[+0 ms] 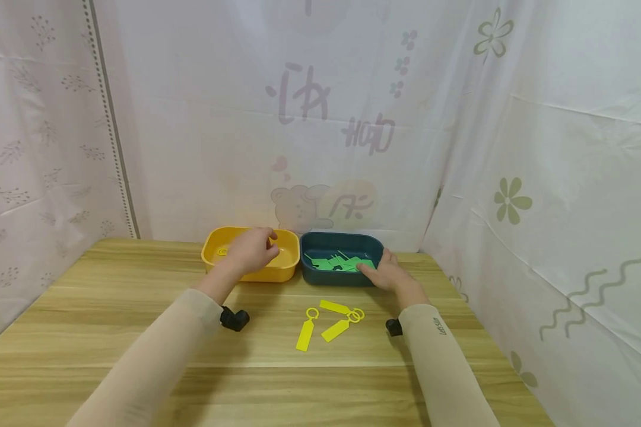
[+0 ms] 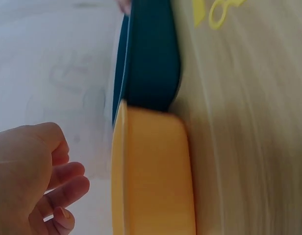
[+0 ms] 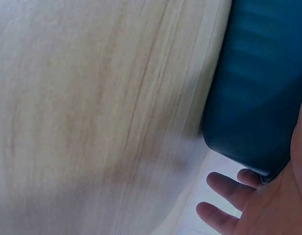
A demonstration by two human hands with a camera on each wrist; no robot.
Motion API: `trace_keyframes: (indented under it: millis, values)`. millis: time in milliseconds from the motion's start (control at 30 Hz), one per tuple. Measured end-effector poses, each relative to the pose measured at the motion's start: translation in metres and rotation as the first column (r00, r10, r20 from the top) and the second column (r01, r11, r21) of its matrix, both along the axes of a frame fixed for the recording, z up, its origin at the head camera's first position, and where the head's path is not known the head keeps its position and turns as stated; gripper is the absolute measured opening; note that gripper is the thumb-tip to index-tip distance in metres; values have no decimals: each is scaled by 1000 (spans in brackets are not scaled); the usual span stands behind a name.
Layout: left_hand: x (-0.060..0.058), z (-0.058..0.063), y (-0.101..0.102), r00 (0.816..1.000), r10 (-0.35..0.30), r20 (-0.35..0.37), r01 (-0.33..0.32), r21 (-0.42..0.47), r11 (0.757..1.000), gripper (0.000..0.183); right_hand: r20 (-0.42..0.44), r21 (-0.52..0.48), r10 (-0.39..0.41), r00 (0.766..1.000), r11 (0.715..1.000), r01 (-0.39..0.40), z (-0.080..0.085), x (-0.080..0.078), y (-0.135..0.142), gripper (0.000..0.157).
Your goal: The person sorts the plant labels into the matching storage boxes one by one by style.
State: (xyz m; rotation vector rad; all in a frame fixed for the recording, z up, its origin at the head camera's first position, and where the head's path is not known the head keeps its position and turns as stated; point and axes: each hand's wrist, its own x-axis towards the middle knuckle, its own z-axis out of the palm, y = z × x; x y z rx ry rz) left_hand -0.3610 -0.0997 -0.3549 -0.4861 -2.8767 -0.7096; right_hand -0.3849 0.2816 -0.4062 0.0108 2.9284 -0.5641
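Above the yellow bin (image 1: 212, 259) is my left hand (image 1: 253, 252), its fingers loosely curled and nothing visible between them. In the left wrist view that hand (image 2: 31, 178) stays above the bin's rim. A yellow ring-shaped piece (image 1: 222, 251) shows inside at the left; the forearm and hand hide part of the interior. My right hand (image 1: 389, 276) rests at the right front corner of the dark teal bin (image 1: 326, 280), thumb over the rim. Its fingers (image 3: 229, 188) spread out past the corner. Several flat green tags (image 1: 331, 263) lie in this bin.
Three yellow ring tags (image 1: 305, 335) lie on the wooden table (image 1: 235, 379) before the bins, two with overlapping rings. Both bins stand side by side near the back edge. Behind hangs a printed white curtain (image 1: 203, 148). A black wrist device (image 1: 235, 319) is on the left wrist.
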Motion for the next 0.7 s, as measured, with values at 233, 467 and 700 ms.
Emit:
trace_keyframes:
  millis: [233, 467, 700]
  values:
    - [10, -10, 41, 991, -124, -41, 120, -92, 989, 32, 2, -11, 7, 1000, 1000, -7, 2, 3, -2, 120]
    - [33, -20, 77, 958, -281, -53, 268, -176, 947, 28, -1, -9, 13, 1000, 1000, -13, 4, 3, -3, 121]
    - [53, -30, 108, 928, -367, 59, 368, -279, 887, 33, -2, -15, 4, 1000, 1000, -4, 1, 0, 0, 121]
